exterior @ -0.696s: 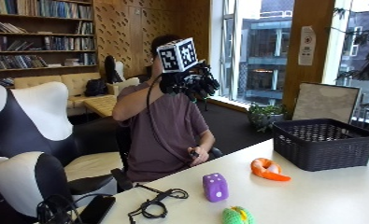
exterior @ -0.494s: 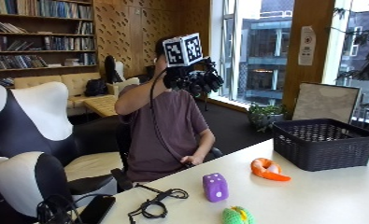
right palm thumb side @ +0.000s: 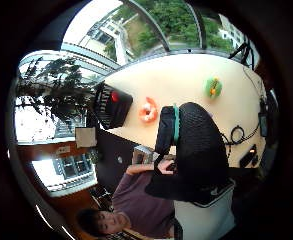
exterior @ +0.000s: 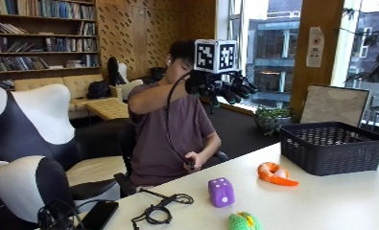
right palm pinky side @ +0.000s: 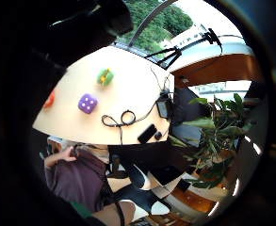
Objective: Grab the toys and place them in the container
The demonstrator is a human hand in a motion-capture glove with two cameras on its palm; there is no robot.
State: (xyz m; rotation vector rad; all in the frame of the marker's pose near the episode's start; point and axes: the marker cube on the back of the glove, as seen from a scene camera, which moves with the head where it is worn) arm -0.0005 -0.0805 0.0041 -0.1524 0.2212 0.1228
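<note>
library-ish room, white table up front. gloved right hand raised at head height, fingers loosely spread, holding nothing. toys sit well below it: purple dice nearest, orange toy just beside black basket, green toy at table edge.

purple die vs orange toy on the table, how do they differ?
The purple die is a blocky cube with white dots; the orange toy is curved with a tapering tip. The die lies nearer the person, the orange toy beside the black basket. Both rest on the table, untouched.
</note>
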